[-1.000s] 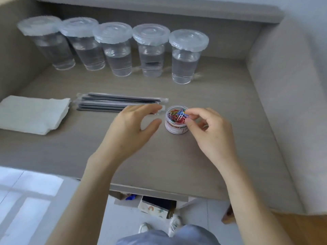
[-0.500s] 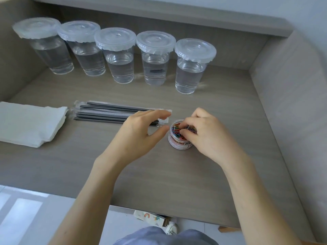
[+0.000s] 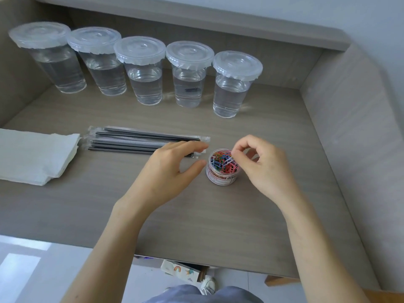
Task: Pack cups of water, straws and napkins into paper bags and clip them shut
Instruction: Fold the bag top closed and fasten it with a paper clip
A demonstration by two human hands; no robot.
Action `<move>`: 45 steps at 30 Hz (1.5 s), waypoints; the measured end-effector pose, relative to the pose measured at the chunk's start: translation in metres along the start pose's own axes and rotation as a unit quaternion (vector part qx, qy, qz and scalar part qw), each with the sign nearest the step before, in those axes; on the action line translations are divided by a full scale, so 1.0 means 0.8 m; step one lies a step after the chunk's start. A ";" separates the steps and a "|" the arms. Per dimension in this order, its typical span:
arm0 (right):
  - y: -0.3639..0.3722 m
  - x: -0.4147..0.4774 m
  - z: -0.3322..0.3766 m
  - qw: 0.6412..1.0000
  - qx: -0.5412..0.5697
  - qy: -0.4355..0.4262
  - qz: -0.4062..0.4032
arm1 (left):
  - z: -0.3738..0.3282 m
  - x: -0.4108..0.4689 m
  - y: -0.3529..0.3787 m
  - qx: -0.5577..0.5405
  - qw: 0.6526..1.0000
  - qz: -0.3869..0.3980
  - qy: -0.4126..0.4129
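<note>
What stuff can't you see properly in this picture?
Head view:
- The print on the tub label is too small to read.
- The napkins are cut off by the left edge.
- The left hand covers the right ends of the straws.
- Whether the right hand pinches a clip: its curled fingers hide that.
- No paper bags are in frame.

napkins (image 3: 32, 158) cut off at left edge. straws (image 3: 131, 141): right ends hidden behind left hand (image 3: 166, 171). tub (image 3: 220, 173) label too small to read. whether right hand (image 3: 266, 169) pinches 1 clip (image 3: 229, 159): cannot tell. box (image 3: 183, 272) half hidden under table (image 3: 218, 226) edge.
</note>
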State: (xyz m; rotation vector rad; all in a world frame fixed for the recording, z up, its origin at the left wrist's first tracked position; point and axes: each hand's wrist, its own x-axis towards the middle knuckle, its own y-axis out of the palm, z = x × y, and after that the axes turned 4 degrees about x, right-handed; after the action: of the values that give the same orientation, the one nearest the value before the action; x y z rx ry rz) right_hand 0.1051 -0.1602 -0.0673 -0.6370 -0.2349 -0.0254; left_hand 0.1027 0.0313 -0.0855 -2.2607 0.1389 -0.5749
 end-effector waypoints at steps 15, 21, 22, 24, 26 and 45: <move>-0.023 -0.108 0.010 0.968 0.159 0.096 -0.167 | -0.041 -0.049 0.012 -0.101 0.994 0.032 0.040; -0.079 -0.206 -0.003 0.942 0.254 0.118 -0.185 | -0.123 -0.088 0.040 -0.145 0.984 0.088 0.061; -0.092 -0.228 -0.008 0.940 0.255 0.123 -0.190 | -0.144 -0.095 0.049 -0.158 0.980 0.099 0.066; -0.123 -0.275 -0.022 0.937 0.254 0.127 -0.205 | -0.190 -0.111 0.075 -0.168 0.975 0.114 0.086; -0.159 -0.326 -0.039 0.933 0.251 0.135 -0.218 | -0.240 -0.129 0.111 -0.165 0.972 0.129 0.109; -0.437 -0.566 -0.241 0.874 0.184 0.235 -0.384 | -0.566 -0.142 0.423 -0.170 0.908 0.287 0.253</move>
State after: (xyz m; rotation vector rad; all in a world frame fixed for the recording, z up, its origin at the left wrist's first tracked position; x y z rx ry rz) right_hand -0.3284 -0.5777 -0.1139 -0.1080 -0.0029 -0.8798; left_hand -0.1737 -0.4743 -0.1035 -2.1767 1.2020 -0.8391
